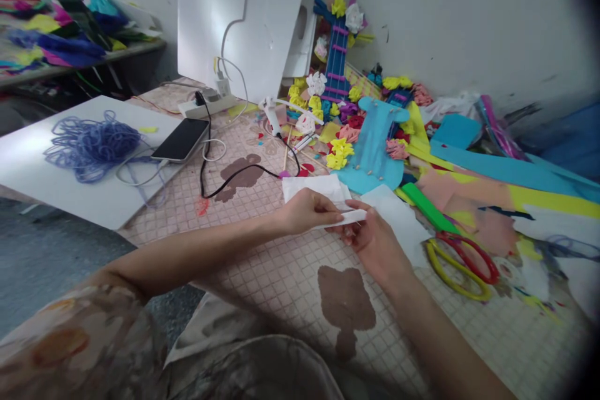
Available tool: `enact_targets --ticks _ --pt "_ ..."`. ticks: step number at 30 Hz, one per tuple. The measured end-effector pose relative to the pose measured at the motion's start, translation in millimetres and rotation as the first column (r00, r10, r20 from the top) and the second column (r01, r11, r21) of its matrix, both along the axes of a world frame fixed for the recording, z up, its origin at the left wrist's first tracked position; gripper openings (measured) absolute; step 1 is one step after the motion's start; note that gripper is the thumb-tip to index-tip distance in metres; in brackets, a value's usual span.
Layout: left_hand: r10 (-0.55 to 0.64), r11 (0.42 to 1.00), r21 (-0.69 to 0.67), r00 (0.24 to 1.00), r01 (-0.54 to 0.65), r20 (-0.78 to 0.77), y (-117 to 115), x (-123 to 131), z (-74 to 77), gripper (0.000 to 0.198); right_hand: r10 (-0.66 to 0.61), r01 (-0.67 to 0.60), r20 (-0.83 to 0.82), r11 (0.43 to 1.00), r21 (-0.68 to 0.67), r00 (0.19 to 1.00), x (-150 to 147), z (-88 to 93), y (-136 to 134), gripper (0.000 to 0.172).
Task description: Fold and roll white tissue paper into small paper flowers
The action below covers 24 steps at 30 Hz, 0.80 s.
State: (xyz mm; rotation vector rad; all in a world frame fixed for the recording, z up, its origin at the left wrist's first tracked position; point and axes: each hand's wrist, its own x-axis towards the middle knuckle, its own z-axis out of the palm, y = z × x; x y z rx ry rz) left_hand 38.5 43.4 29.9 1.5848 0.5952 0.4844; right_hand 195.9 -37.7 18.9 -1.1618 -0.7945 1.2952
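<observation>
Currently, both hands meet over the table [272, 281], pinching a narrow folded white paper [355, 217] between them. The left hand [304, 211] grips its near end between thumb and bent fingers, while the right hand [380, 250] clasps the other end, its thumb along the edge and some fingertips tucked underneath. Just behind the hands lies a white sheet [309, 185], and a second white piece [404, 225] rests beside the right hand. Further right are scissors [493, 272] (one handle loop red, the other yellow) near a long green object [429, 207]. Beyond the hands, a turquoise cutout [372, 144] leans among crumpled paper flowers, yellow, white and pink, with a white glue gun [270, 116] to its left. Over on the left, a phone [180, 140] with a white cable plugged in sits next to tangled purple yarn [96, 142] on a white board [100, 203].
</observation>
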Motion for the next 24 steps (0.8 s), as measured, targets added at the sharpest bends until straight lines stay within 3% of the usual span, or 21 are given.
enact_targets --ticks 6,14,20,24 --pt "-0.058 0.998 0.030 0.995 0.060 -0.081 6.6 -3.3 -4.2 0.016 -0.168 0.162 0.130 0.985 0.056 0.977 7.2 -2.6 -2.3 0.023" --pt "-0.133 0.973 -0.199 0.989 0.117 -0.070 16.5 -11.9 -3.9 0.019 -0.319 0.275 0.296 0.944 0.181 0.900 22.0 0.3 -2.7 0.021" --pt "-0.217 0.941 -0.280 0.974 0.191 -0.064 17.1 -11.1 1.6 0.030 -0.318 0.256 0.403 0.946 0.201 0.858 21.1 -1.8 -4.1 0.023" --pt "-0.191 0.944 -0.283 0.981 0.172 -0.041 11.6 -7.3 0.2 0.043 -0.308 0.248 0.389 0.948 0.199 0.868 17.5 -1.2 -5.9 0.023"
